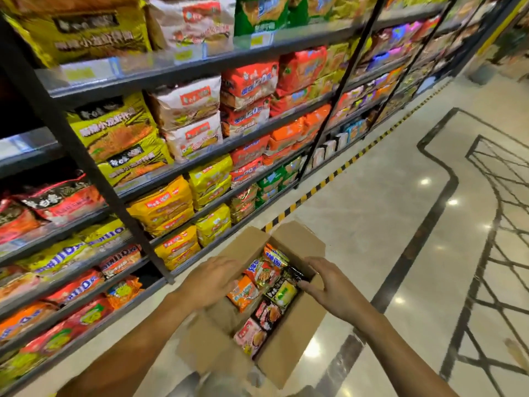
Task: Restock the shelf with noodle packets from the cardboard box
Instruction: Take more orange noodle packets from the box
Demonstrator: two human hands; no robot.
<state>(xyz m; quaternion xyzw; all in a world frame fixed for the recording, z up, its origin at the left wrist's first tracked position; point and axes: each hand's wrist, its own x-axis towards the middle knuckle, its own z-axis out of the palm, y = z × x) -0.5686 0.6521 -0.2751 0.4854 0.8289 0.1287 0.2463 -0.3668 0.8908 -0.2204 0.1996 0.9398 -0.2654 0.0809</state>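
Two hands over box (pixel 289 348) on floor by shelf (pixel 160 78) | left hand (pixel 210 282) flat on left flap, right hand (pixel 333 285) relaxed at right rim, neither holding | packets (pixel 264 290) inside | step: reaching in | next: grip one packet, lift toward shelf

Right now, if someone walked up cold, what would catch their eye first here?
First, the open cardboard box on the floor at bottom centre, packed with colourful noodle packets. The left hand and right hand reach over it from either side, fingers fairly straight, gripping nothing. Behind and to the left, the shelf rises in tiers crammed with yellow, red and orange packs.
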